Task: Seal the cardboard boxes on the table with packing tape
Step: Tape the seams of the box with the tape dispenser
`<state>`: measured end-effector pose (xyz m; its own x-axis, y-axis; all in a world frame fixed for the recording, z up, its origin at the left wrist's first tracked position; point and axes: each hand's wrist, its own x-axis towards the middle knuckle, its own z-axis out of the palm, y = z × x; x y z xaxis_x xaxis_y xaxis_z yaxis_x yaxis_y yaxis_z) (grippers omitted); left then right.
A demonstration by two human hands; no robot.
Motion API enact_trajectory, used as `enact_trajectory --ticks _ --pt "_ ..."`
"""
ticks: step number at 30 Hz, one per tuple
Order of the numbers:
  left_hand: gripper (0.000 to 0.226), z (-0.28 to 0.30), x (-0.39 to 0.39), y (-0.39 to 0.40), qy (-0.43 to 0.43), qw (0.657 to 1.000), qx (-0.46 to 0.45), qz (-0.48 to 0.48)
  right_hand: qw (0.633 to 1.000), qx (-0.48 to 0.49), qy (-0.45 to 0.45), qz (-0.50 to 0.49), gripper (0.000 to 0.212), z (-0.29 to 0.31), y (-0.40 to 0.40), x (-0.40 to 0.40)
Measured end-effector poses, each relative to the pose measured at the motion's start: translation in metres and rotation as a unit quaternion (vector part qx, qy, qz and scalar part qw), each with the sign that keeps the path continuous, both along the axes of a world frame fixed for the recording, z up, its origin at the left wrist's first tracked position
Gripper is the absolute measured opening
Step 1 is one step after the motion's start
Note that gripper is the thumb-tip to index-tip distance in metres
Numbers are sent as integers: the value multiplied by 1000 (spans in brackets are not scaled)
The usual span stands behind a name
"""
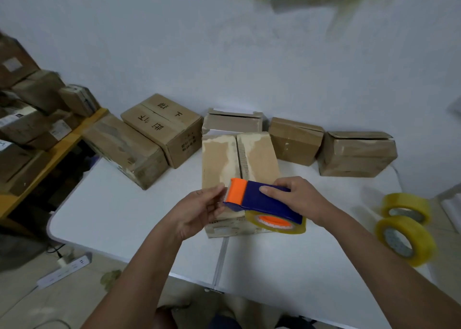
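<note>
The right hand (296,199) gripped the tape dispenser (262,200) above the unsealed cardboard box (239,154). The left hand's (199,209) fingers pinched at the tape end by the cutter. Next, probably, stick that end down at the seam.

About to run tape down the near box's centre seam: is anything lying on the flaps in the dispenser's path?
Nothing visible lies on the near box ahead of the tape dispenser; its seam is bare up to the far edge.

Both forearms extended forward; right hand (298,197) curled in grip; left hand (199,210) fingers pinching, palm inward.
</note>
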<state>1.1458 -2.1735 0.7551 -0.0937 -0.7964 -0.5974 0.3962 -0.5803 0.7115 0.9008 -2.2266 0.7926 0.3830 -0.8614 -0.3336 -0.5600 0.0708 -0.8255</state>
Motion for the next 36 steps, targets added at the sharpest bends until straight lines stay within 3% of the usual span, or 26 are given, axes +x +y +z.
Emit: enact_trajectory --ticks 7,16,26,31,36 --pt "21 -8 -4 4 -20 1000 -16 5 1000 6 0 22 37 1 -1 -3" --pt "19 -15 -24 7 -204 976 -71 26 996 -20 48 68 34 -1 -7 1" --pt "19 -15 -21 0 -261 958 -100 59 988 -29 96 116 42 7 -19 8" --pt "17 -18 46 2 -304 931 -82 187 970 -29 158 181 45 11 -26 -9" --pt "11 -38 77 20 -333 932 -38 137 966 -1 186 182 44 9 -33 -26"
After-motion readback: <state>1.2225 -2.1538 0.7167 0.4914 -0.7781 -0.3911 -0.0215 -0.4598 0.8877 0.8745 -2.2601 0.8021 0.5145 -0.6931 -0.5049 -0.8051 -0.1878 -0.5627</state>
